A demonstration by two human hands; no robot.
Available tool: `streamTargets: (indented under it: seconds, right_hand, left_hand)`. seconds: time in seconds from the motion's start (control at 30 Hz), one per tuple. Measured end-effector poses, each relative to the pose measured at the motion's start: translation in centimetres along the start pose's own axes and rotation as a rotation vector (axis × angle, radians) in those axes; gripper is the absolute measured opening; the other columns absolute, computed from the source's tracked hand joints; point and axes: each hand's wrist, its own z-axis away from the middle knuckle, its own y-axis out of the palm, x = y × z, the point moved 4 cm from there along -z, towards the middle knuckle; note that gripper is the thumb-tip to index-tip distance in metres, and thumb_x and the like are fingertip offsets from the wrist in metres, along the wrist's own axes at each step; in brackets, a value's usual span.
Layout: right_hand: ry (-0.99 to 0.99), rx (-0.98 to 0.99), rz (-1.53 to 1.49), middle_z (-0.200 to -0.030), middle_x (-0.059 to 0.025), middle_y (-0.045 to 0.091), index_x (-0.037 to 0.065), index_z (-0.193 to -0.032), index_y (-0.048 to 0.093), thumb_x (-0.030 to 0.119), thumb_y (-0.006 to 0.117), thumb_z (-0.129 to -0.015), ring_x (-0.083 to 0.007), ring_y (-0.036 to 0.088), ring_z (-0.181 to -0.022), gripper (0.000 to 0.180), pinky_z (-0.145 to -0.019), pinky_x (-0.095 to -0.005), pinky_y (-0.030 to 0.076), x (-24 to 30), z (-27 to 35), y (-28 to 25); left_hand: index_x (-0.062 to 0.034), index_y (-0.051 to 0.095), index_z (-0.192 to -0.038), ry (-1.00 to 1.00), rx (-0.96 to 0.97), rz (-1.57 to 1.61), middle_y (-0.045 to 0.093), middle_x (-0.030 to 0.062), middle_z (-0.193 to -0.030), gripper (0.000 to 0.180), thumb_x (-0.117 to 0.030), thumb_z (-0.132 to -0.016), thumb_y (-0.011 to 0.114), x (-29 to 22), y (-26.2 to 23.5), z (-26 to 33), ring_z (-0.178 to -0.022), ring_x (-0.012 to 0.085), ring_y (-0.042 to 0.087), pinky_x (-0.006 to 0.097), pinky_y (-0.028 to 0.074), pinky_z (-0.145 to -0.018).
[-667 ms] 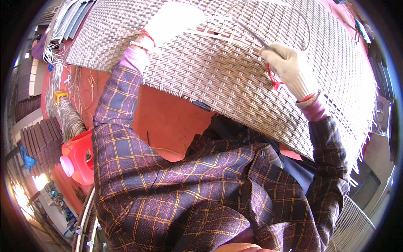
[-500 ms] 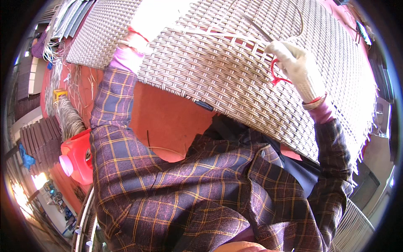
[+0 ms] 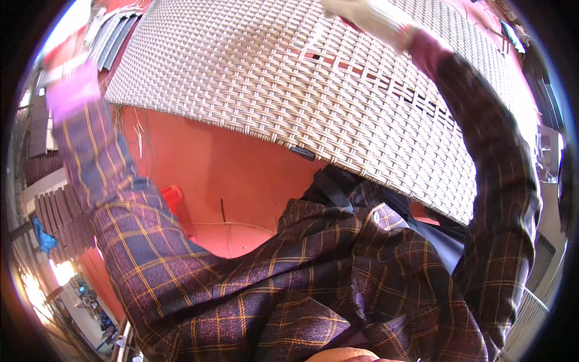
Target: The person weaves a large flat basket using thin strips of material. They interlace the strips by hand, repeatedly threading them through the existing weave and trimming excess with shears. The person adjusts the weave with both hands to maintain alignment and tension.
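Note:
A large woven wicker panel (image 3: 259, 78) in pale grey-brown strands spans the upper middle of the view. Across its weave runs a gap (image 3: 416, 99) with red showing through between the strands. My right hand (image 3: 371, 18), in a whitish glove, is over the panel at the top edge. A small red part shows under its fingers, fitting the red-handled scissors seen earlier; most of them is hidden. Off the panel's left end, my left hand (image 3: 67, 30) reaches far out. Glare and motion blur hide its fingers and anything in them.
Beneath the panel is a red floor (image 3: 199, 151). A red plastic container (image 3: 175, 202) is mostly covered by my left sleeve. Grey slatted pieces (image 3: 108, 39) lie past the panel's left end. Stacked brown slats (image 3: 60, 208) stand at the far left, beside a blue scrap (image 3: 44, 235).
My left hand has swung left off the panel. The right hand has moved up and left to the top edge. A long loose strand beside the right hand no longer shows.

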Motion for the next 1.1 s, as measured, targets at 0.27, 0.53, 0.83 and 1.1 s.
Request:
streamTargets:
  seconds: [0.27,0.53,0.83,1.1]
  right_hand:
    - [0.083,0.048,0.157,-0.083,-0.0056,0.071,0.004,-0.111,0.079,0.052,0.059,-0.11,-0.0127,0.06,-0.07,0.052,-0.065,-0.0279,0.05,-4.9,-3.3,-1.0]
    - [0.341,0.079,-0.069,-0.087,-0.0087,0.073,0.004,-0.11,0.081,0.059,0.059,-0.109,-0.017,0.065,-0.076,0.059,-0.07,-0.0318,0.053,-2.5,7.0,-4.9]
    - [0.353,0.084,-0.178,-0.07,-0.0071,0.072,0.003,-0.1,0.081,0.028,0.064,-0.103,-0.0163,0.069,-0.062,0.03,-0.065,-0.034,0.056,1.6,12.3,-0.7]
    - [0.21,0.029,0.078,-0.073,-0.0134,0.073,0.004,-0.102,0.081,0.021,0.061,-0.101,-0.0259,0.071,-0.064,0.026,-0.067,-0.0409,0.058,1.7,10.0,-1.1]
  left_hand:
    - [-0.0149,0.077,-0.128,-0.283,0.847,-0.131,0.079,0.0066,-0.111,0.032,-0.033,-0.103,0.068,4.9,21.1,9.3,-0.1,0.0312,0.075,0.041,0.059,-0.095]
    - [-0.0157,0.082,-0.118,0.157,0.525,-0.336,0.081,0.007,-0.11,0.029,-0.029,-0.105,0.06,14.4,19.3,10.5,-0.101,0.0277,0.075,0.042,0.058,-0.092]
    - [-0.0133,0.081,-0.116,0.119,0.626,-0.265,0.08,0.0059,-0.107,0.027,-0.025,-0.106,0.059,14.7,18.2,10.7,-0.1,0.0265,0.075,0.04,0.058,-0.092]
    - [-0.0116,0.082,-0.109,0.323,0.547,-0.399,0.08,0.0086,-0.099,0.026,-0.029,-0.103,0.063,14.5,16.7,11.3,-0.096,0.0294,0.075,0.042,0.059,-0.09]
